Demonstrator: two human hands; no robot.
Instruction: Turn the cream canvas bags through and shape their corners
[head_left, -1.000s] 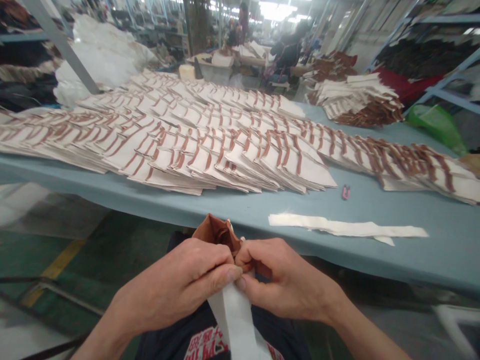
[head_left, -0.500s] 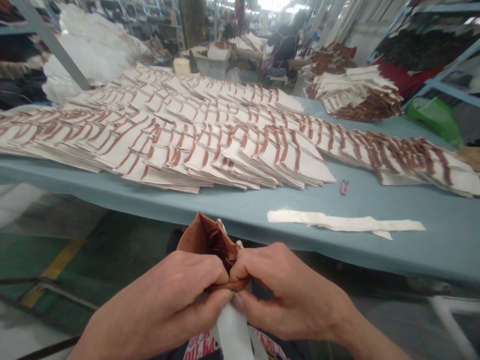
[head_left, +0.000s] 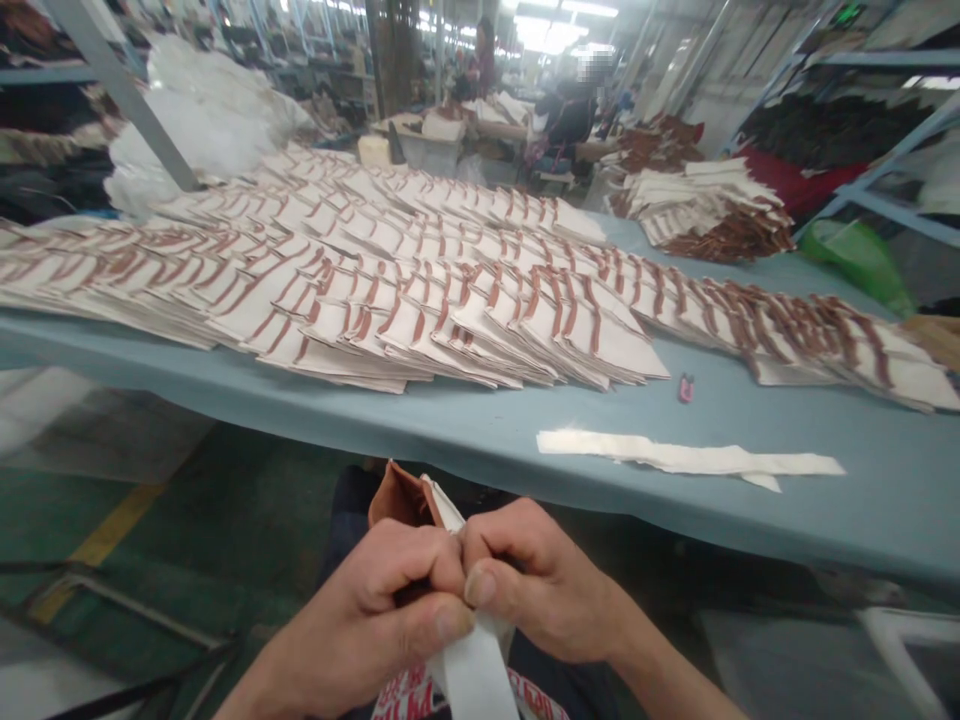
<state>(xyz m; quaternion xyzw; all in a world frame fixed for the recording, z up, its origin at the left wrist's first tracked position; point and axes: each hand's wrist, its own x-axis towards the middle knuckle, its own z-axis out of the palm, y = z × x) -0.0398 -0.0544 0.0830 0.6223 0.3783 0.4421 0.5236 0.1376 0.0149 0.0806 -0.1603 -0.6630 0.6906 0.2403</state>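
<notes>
Just past the table's front edge, a brown fabric piece [head_left: 397,494] with a white edge sticks up behind my hands. My left hand [head_left: 405,600] is closed, thumb against curled fingers, pinching the piece where a white strip [head_left: 480,672] meets it. Right beside it, knuckles touching, my right hand [head_left: 525,575] pinches the same spot with its thumb on top. The white strip hangs down from between the thumbs over my lap. The fingers hide most of the gripped part.
On the blue table [head_left: 450,425] lie long overlapping rows of white and brown pieces [head_left: 480,320], a flat white strip [head_left: 675,455] and small pink snips [head_left: 686,388]. A fabric stack [head_left: 705,205] and green bag [head_left: 855,255] are back right. A person [head_left: 574,120] is beyond.
Both hands have shifted slightly, and the brown piece has turned and lowered, its opening narrower and its white edge more visible. The view has tilted up a little.
</notes>
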